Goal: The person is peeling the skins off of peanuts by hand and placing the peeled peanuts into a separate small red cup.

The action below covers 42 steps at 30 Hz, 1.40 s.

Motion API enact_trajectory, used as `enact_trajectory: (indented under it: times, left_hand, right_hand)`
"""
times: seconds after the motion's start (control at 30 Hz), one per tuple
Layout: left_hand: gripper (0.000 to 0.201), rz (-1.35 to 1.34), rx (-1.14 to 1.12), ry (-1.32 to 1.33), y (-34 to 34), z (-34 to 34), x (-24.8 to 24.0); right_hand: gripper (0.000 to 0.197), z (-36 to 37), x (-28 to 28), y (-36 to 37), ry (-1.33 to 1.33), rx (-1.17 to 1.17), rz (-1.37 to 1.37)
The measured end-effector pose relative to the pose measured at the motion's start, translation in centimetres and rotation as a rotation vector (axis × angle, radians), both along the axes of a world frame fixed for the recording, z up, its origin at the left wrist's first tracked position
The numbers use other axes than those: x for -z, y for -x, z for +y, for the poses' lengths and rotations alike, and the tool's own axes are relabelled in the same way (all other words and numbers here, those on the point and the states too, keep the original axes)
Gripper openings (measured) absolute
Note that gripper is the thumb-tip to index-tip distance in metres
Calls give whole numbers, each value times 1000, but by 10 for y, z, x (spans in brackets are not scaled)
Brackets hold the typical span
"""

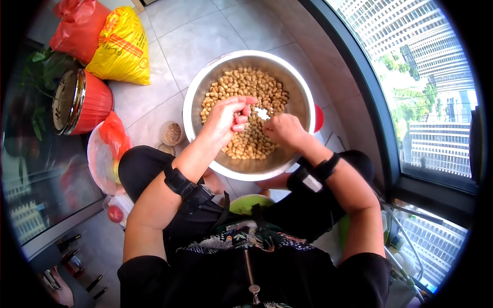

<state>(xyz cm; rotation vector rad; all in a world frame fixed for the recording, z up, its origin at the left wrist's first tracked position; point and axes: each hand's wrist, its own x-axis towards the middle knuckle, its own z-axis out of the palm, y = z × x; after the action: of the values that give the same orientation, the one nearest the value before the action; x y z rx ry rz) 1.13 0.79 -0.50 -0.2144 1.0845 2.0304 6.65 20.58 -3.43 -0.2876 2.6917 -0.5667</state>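
A wide metal basin (303, 92) stands in front of me with many unshelled peanuts (246, 82) spread over its bottom. Above the peanuts, my left hand (228, 120) is closed, its fingers curled toward the thumb and the index finger stretched more to the right. Something small and brownish shows between those fingers, too small to tell apart from the peanuts behind. My right hand (285, 129) is closed with its knuckles up, over the right part of the basin. Its fingertips are hidden, and so is anything in them. A little gap separates the two hands.
Left of the basin, a small bowl (171, 133) holds small pale brown pieces. Beyond it are a pink tub (94, 163) with a red plastic bag, a red pot (95, 97), and a yellow bag (123, 49). A green container (251, 201) is between my legs. A window (411, 87) lies right.
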Motion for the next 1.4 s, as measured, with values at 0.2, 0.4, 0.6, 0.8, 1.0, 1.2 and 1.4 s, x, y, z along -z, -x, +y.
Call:
enact_trajectory:
  times: [0.2,0.4,0.6,0.8,1.0,1.2,1.4]
  left_hand:
    - [24,8,24,-4,-3,3,-1]
    - [21,21,37,60,-5,1,0]
    - [24,83,195,222,-13,8,1]
    - [18,28,82,21,-7,7,0]
    - [14,-37,82,-49,0,7,-8]
    - [14,-41,59,-23,1,5,-10]
    - [17,-61,30,-23,1,2,-9]
  right_hand:
    - [11,1,26,-17,-309,-186,37]
    - [11,1,14,-3,-199,-128,43]
    - [16,7,-51,19,566,337,50]
    - [13,-12,-57,22,740,390,31]
    - [20,-10,-42,19,918,440,127]
    - [16,-14,-57,19,800,376,150]
    - [14,-19,-60,19,705,344,148]
